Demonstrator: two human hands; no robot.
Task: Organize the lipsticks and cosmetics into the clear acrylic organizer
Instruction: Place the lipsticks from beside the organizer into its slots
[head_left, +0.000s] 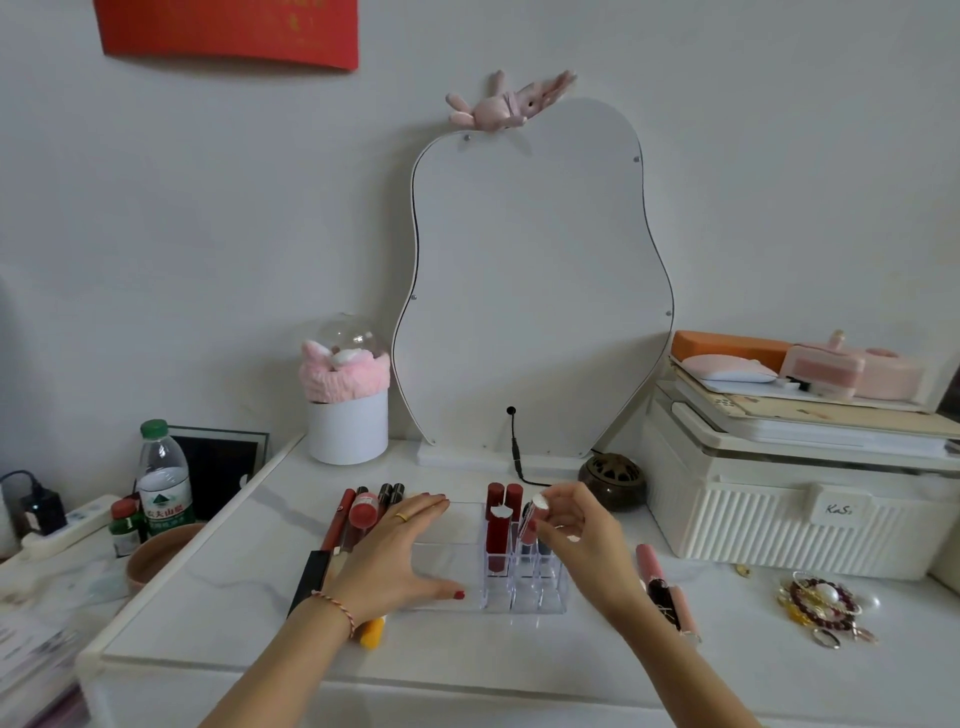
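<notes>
Pinching a lipstick (531, 519) tilted over the organizer (524, 587), the right hand (576, 540) could topple standing tubes (503, 512); left hand (400, 556) lies flat, fingers straight.

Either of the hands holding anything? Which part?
Right hand pinches a lip gloss tube near its upper end, over the clear organizer. Left hand holds nothing, resting flat on it.

Soft, even, fairly dim daylight fills the scene, giving the pale grey wall (208, 234) and the white marbled surface (249, 587) a cool, muted cast. Shadows are faint and diffuse, with only slight darkening under the left hand (395, 551) and right hand (582, 535). Small glints show on the clear acrylic organizer (457, 571). The wide-angle lens bows straight lines near the edges. Corners look soft, and fine detail is slightly smeared.
</notes>
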